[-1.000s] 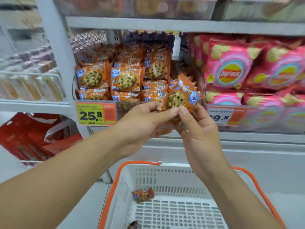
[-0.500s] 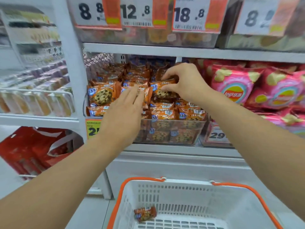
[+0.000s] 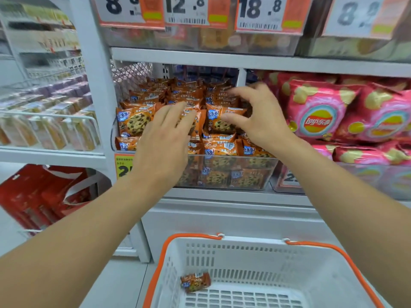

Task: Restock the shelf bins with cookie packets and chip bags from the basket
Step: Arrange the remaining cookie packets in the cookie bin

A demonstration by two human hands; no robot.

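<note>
Orange chocolate-chip cookie packets (image 3: 135, 121) fill a clear shelf bin (image 3: 255, 165). My left hand (image 3: 164, 138) lies flat, fingers straight, on the packets at the middle of the bin. My right hand (image 3: 260, 116) hovers over the bin's right side with fingers spread and loosely bent, its thumb touching an upright packet (image 3: 222, 125); it grips nothing. Pink chip bags (image 3: 315, 112) are stacked in the bin to the right. Below me the white basket (image 3: 244, 245) with orange handles holds one cookie packet (image 3: 195, 282).
Large price tags (image 3: 186, 12) hang on the shelf above. A wire shelf (image 3: 55, 121) of wrapped snacks stands at the left, with red bags (image 3: 40, 196) beneath it. A white shelf post (image 3: 95, 96) runs down beside the cookie bin.
The cookie packet I held in both hands a second ago now sits in the bin. My right hand has let it go and opened; my left hand slid forward onto the packets.
</note>
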